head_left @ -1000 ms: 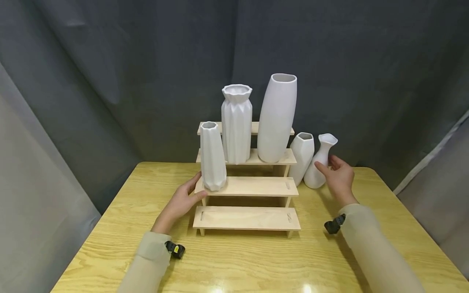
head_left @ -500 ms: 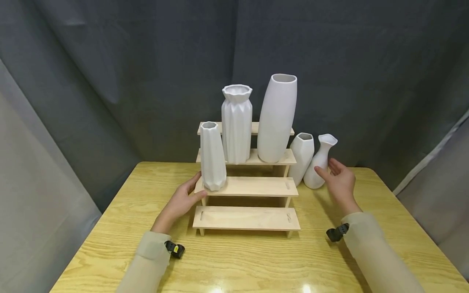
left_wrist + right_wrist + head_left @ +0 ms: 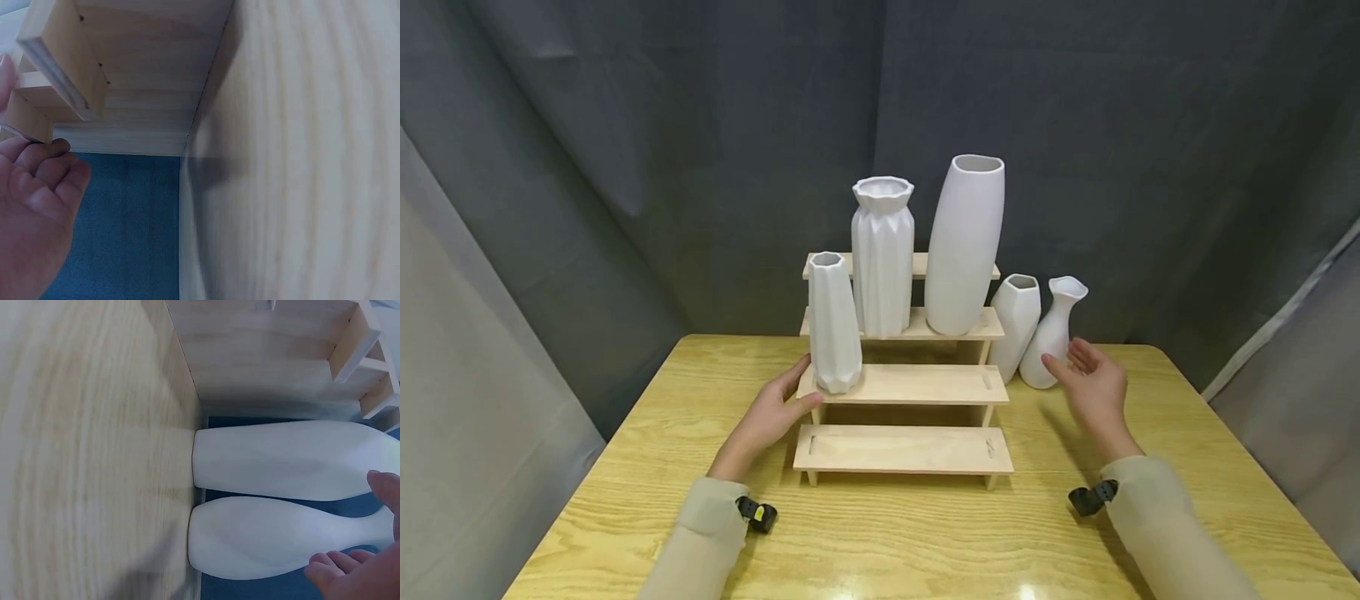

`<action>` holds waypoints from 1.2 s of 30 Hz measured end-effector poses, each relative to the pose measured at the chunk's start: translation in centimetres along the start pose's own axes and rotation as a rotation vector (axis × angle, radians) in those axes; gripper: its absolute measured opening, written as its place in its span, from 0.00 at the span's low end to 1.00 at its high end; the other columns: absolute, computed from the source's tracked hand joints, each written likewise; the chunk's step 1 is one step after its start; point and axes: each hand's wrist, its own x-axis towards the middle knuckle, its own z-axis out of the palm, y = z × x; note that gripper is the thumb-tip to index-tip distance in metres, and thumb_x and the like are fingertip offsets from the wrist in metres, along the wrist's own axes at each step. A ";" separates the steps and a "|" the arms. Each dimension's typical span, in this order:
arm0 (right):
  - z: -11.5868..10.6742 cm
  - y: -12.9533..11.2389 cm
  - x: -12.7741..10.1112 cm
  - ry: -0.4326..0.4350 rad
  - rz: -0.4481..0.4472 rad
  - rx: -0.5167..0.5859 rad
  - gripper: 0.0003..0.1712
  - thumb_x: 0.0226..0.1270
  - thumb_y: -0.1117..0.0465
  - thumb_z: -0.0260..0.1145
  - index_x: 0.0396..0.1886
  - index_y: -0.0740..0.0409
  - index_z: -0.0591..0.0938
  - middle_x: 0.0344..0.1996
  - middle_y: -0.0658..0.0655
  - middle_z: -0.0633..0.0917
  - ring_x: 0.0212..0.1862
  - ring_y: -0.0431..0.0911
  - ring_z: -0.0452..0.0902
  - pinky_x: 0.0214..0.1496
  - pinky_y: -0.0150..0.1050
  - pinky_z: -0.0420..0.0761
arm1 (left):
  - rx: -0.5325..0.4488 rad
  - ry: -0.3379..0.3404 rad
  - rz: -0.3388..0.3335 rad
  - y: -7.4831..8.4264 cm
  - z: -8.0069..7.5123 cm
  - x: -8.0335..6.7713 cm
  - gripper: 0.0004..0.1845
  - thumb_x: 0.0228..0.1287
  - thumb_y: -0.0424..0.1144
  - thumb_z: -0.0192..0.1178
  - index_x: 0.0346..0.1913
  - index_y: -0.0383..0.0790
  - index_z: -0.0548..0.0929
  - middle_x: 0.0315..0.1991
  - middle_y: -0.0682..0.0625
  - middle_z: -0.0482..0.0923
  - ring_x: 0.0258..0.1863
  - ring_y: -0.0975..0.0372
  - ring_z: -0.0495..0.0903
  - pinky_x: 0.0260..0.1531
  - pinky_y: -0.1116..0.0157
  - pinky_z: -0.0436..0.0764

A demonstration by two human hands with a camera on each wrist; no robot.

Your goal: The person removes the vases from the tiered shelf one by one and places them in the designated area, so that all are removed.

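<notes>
In the head view my left hand (image 3: pixel 772 411) grips the left end of a tiered wooden stand (image 3: pixel 898 450), thumb at a shelf's front edge. Its curled fingers (image 3: pixel 53 162) show against the stand in the left wrist view. Just beside it, a slim ribbed white vase (image 3: pixel 835 329) stands on that shelf. My right hand (image 3: pixel 1093 396) is beside a narrow-necked white vase (image 3: pixel 1045 350), fingers loosely bent and thumb apart, holding nothing. This vase stands on the table next to a faceted white vase (image 3: pixel 1017 321); both are upright in the right wrist view (image 3: pixel 269 537).
A pleated white vase (image 3: pixel 882 258) and a tall smooth white vase (image 3: pixel 966 250) stand on a higher shelf. The wooden table (image 3: pixel 925 533) extends around the stand, with a dark curtain (image 3: pixel 760 167) behind it.
My right hand has eased slightly down and away from the narrow-necked vase, its fingers loosening from it. My left hand keeps its place at the stand.
</notes>
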 end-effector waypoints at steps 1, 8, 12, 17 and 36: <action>0.0 0.0 -0.2 0.001 -0.006 0.000 0.47 0.62 0.46 0.73 0.75 0.60 0.64 0.70 0.61 0.69 0.69 0.53 0.66 0.68 0.46 0.69 | -0.002 -0.002 0.003 0.0 0.0 0.0 0.44 0.69 0.55 0.61 0.79 0.43 0.53 0.78 0.48 0.50 0.75 0.51 0.52 0.70 0.49 0.56; 0.1 -0.5 -1.0 0.013 -0.048 0.005 0.45 0.62 0.48 0.73 0.74 0.61 0.66 0.68 0.62 0.72 0.67 0.54 0.69 0.66 0.43 0.71 | -0.018 -0.004 -0.003 -0.1 0.0 0.0 0.42 0.69 0.51 0.61 0.79 0.46 0.53 0.78 0.48 0.49 0.75 0.51 0.51 0.71 0.50 0.56; 0.0 -0.9 -1.6 0.010 -0.079 0.009 0.44 0.62 0.49 0.73 0.72 0.63 0.68 0.65 0.62 0.74 0.65 0.54 0.72 0.63 0.37 0.74 | -0.028 -0.002 0.001 -0.3 0.0 0.0 0.41 0.70 0.47 0.62 0.79 0.44 0.53 0.78 0.46 0.49 0.75 0.49 0.51 0.70 0.48 0.55; -0.2 -1.5 -2.3 -0.002 -0.123 -0.012 0.42 0.63 0.49 0.73 0.71 0.65 0.70 0.63 0.63 0.76 0.63 0.55 0.73 0.60 0.33 0.75 | -0.004 0.001 0.006 -0.3 0.1 0.0 0.42 0.70 0.50 0.61 0.79 0.44 0.52 0.78 0.46 0.49 0.74 0.48 0.52 0.70 0.48 0.57; 0.1 -2.9 -5.4 -0.073 -0.235 0.022 0.37 0.63 0.54 0.74 0.67 0.67 0.73 0.58 0.65 0.80 0.59 0.56 0.77 0.54 0.27 0.77 | -0.010 -0.001 0.012 0.6 0.1 -0.2 0.41 0.71 0.47 0.60 0.79 0.41 0.52 0.78 0.43 0.48 0.74 0.46 0.51 0.70 0.47 0.55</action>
